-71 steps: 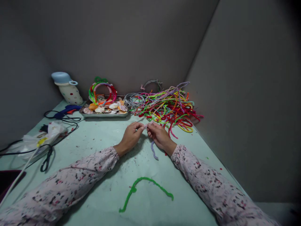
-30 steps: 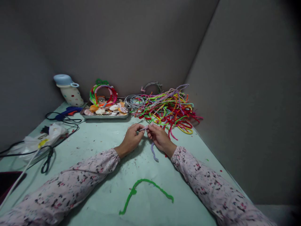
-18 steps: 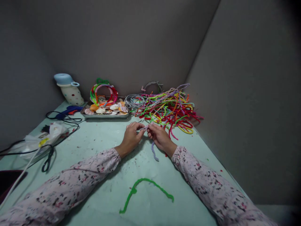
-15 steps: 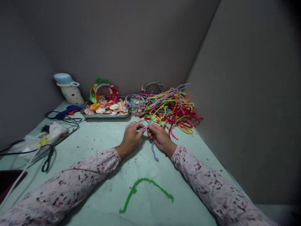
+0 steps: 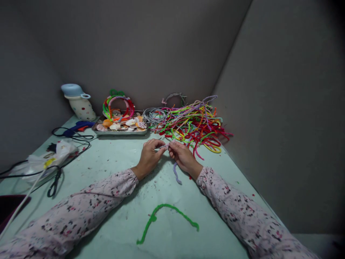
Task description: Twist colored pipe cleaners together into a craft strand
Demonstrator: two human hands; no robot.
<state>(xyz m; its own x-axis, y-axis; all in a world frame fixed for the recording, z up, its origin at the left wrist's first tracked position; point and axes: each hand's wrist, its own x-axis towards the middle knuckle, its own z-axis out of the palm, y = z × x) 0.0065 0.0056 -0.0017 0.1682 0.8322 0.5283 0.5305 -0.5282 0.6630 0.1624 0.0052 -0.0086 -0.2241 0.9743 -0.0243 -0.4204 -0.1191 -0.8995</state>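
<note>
Watching remotely, I see left hand (image 5: 150,158) and right hand (image 5: 183,157) each pinching a pale strand (image 5: 166,145) in its grip over the bench (image 5: 115,216), between green fuzzy stem (image 5: 164,205) and multicoloured tangle (image 5: 194,120).

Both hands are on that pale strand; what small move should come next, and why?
Perhaps a slight twist by the left hand while the right hand holds: both pinch the pale strand close together, so a small turn could act on the short stretch between.
</note>
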